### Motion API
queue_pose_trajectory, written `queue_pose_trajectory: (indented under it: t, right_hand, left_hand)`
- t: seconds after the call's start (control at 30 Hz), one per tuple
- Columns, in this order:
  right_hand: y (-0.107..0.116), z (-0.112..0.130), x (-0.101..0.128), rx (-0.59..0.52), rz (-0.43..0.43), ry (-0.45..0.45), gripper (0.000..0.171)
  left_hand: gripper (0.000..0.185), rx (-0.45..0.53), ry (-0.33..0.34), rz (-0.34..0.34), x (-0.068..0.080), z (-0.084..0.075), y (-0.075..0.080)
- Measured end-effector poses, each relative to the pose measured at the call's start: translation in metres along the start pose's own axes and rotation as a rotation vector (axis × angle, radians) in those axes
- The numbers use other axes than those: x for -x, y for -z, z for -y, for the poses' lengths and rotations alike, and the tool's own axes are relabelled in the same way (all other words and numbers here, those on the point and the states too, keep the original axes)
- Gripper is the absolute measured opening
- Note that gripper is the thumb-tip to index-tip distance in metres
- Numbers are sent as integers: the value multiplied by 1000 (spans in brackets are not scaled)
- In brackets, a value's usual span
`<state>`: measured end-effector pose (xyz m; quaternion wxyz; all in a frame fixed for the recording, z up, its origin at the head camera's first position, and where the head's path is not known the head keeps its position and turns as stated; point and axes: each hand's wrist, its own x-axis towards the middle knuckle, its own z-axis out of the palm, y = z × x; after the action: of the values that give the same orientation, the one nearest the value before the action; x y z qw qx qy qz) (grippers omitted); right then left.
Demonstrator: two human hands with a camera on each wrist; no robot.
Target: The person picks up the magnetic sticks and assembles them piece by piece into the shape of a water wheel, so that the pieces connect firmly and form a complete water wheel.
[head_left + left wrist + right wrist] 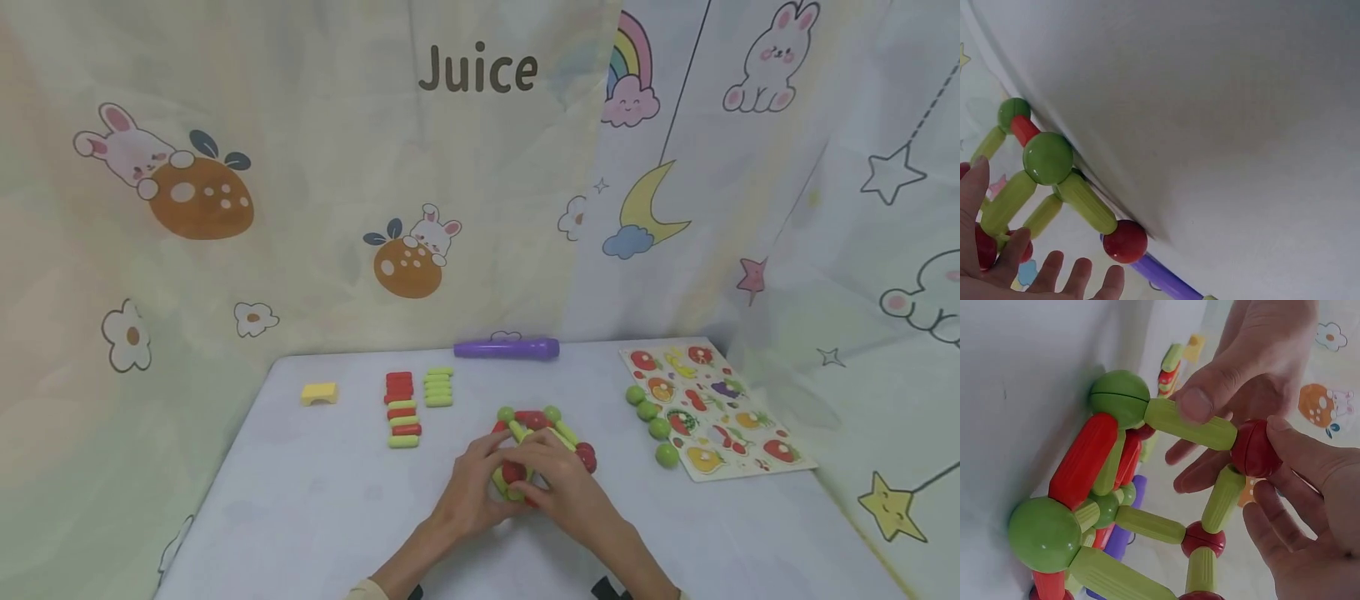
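Low in the middle of the head view, both hands meet on a toy frame [543, 433] of green and red sticks joined by balls, standing on the white bench [315, 500]. The left hand [472, 483] presses its thumb on a green stick [1190, 424] near the top; its other fingers lie loosely spread behind. The right hand [566, 483] pinches the red ball [1255, 449] at that stick's end. Spare sticks [405, 408] lie in rows at upper left of the frame, four green balls [649, 425] beside a fruit puzzle board [712, 412] at right, and a purple tube [506, 348] at the far edge.
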<state>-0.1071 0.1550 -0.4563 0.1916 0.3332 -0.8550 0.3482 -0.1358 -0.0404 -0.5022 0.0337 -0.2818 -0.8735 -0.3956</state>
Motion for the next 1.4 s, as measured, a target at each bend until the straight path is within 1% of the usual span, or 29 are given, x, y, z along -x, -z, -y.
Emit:
queue_pose_trajectory:
  t: [0.2,0.4,0.53,0.63,0.7,0.77,0.83,0.9,0.93,0.97,1.0,1.1,1.17,1.23,1.33,1.4]
  right_hand:
    - [2,-2,0,-6,26,-40,57]
    - [1,-3,0,4,21,-35,58]
    - [1,-3,-2,-7,19,-30,58]
    - [8,0,-2,-10,3,-31,57]
    - [20,2,0,-6,-38,-35,54]
    - [37,0,5,26,-127,-56,51]
    - [55,-8,12,79,-224,-106,46]
    - [69,-19,21,123,-273,-178,43]
    - [74,-25,26,136,-270,-212,41]
    - [76,-31,31,132,-238,-246,40]
    - [77,-36,36,105,-192,-274,40]
    - [73,-47,50,-28,-42,-322,42]
    - [68,-49,55,-107,-1,-335,44]
    - [63,-48,57,-133,-14,-335,45]
    - [58,-45,56,-129,-74,-332,46]
    - [56,-43,54,-128,-98,-341,46]
  left_hand:
    - [62,51,-8,23,0,1,0]
    - [61,164,34,40,1,1,1]
    - [61,197,49,40,1,1,2]
    - [61,179,43,38,2,2,3]
    - [61,136,47,38,2,4,3]
    - [64,77,65,42,4,6,3]
    - [71,10,88,44,5,10,3]
    - [78,-53,115,53,6,13,3]
    - [81,-75,131,63,6,15,2]
    - [83,-93,138,70,6,16,2]
    - [84,-108,148,80,6,17,2]
    - [82,-122,173,108,6,18,2]
    - [80,-124,179,117,6,17,3]
    - [79,-122,186,121,5,15,3]
    - [77,-127,186,119,3,14,2]
    - [75,-127,187,118,3,13,1]
